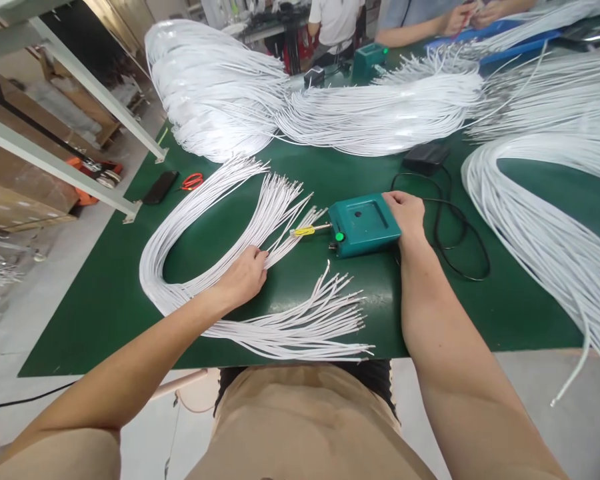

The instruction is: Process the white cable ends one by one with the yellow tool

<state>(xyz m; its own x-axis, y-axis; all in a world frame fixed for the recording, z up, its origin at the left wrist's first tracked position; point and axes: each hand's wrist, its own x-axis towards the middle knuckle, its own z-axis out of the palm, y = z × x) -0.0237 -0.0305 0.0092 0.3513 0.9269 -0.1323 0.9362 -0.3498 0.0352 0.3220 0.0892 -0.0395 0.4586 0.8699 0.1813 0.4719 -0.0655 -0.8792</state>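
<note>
My left hand (247,275) is closed on white cables (280,249) from the curved bundle (155,257) on the green table. A teal device (364,224) with a lit green button lies in front of me. Its metal shaft, with a yellow piece (303,231) on it, points left at the cable ends. My right hand (405,212) is closed around the device's right edge; its fingers are partly hidden. More loose cable ends (330,313) fan out near the table's front edge.
Large white cable bundles (220,87) lie across the back and right (540,200). A black adapter (425,159) and its cord sit right of the device. A phone (161,187) and red-handled tool (193,181) lie left. Other people (336,23) are behind the table.
</note>
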